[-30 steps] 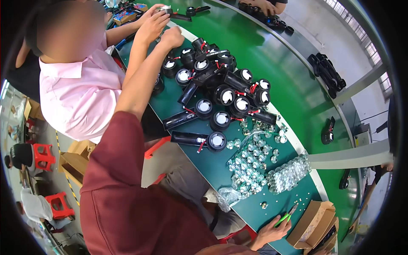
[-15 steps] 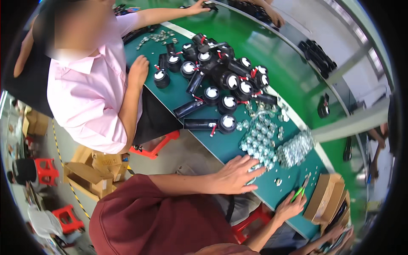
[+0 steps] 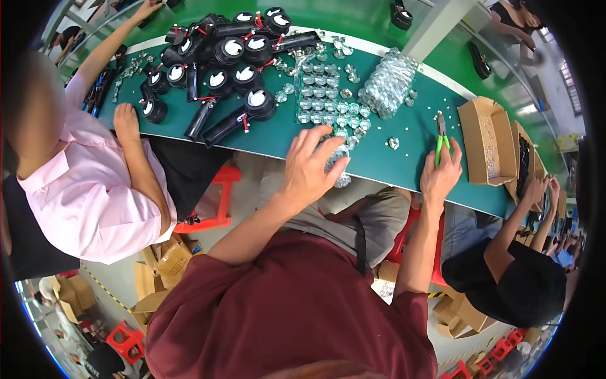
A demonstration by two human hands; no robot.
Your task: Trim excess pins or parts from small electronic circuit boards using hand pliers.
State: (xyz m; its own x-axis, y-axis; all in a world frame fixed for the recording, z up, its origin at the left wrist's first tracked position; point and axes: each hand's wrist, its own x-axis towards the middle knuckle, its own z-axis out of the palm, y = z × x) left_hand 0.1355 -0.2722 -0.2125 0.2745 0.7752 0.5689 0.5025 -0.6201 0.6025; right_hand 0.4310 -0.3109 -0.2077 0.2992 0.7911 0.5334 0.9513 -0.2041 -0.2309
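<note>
My left hand [image 3: 312, 165] reaches over the near table edge with fingers spread and slightly bent. Its fingertips are at the near end of a panel of small shiny, clear-looking parts joined in rows [image 3: 319, 95]; a few parts hang past the edge by the thumb. I cannot see whether the fingertips pinch any of them. In my right hand [image 3: 440, 174] are green-handled cutting pliers [image 3: 438, 150], jaws pointing away from me. One loose shiny part [image 3: 393, 143] lies between the hands. Behind it stands a thick stack of similar shiny panels [image 3: 388, 85].
Left on the green table [image 3: 404, 167] lies a heap of black round-ended devices [image 3: 228, 50] with red-tipped wires. An open cardboard box [image 3: 468, 136] stands right of the pliers. Co-workers sit on both sides; the left one's hand [image 3: 127, 122] rests at the table edge. A grey post [image 3: 435, 28] rises behind the stack.
The view has turned right, so the table now runs more nearly across the picture. My left hand stays by the panel's near end, and the pliers remain in my right hand.
</note>
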